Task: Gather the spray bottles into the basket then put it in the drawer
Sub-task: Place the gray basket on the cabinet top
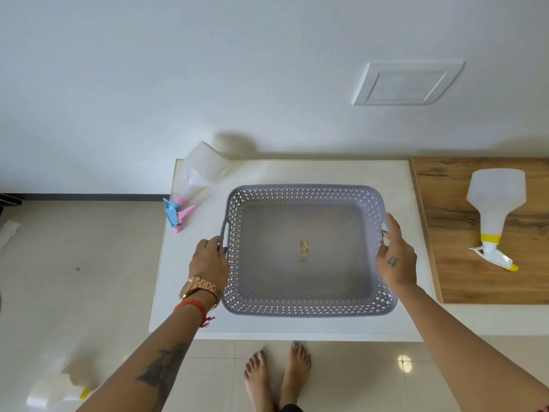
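A grey perforated basket (306,309) sits in the middle of the white table (193,325), with only a small yellowish scrap on its floor. My left hand (209,261) grips its left rim by the handle slot. My right hand (396,257) grips the right rim at the other handle. A white spray bottle with a pink and blue trigger (193,185) lies on the table's far left corner. Another white spray bottle with a yellow collar (494,209) lies on the wooden surface to the right. A third one (56,391) lies on the floor at lower left, partly behind my left arm.
A wooden-topped surface (463,281) adjoins the table on the right. The white wall behind carries a switch plate (407,83). My bare feet (277,373) stand on the tiled floor at the table's front edge. No drawer is in view.
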